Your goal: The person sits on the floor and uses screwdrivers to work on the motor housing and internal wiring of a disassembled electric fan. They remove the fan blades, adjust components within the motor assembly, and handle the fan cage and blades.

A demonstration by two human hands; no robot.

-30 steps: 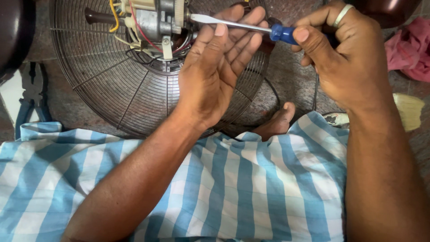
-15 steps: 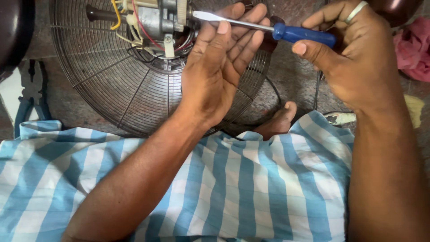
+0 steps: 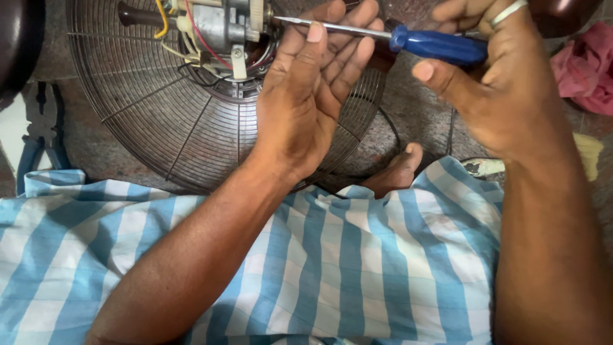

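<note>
Head view, my right hand [image 3: 504, 83] closed in a grip on the blue-handled steel screwdriver [image 3: 434, 45], its tip at the grey fan motor [image 3: 223, 25] on the round wire fan guard [image 3: 159, 121], my left hand [image 3: 306, 96] open, fingers [image 3: 345, 45] under the shaft.

Soft, even daylight, fairly bright; faint shadows fall beneath the fan guard [image 3: 191, 128] toward 6 o'clock. Focus is sharp centrally, slightly soft at 9 and 3 o'clock edges; no glare

Stone floor [image 3: 421, 108] bears fan grille [image 3: 159, 128], pliers [image 3: 39, 137], pink cloth [image 3: 584, 67].
</note>
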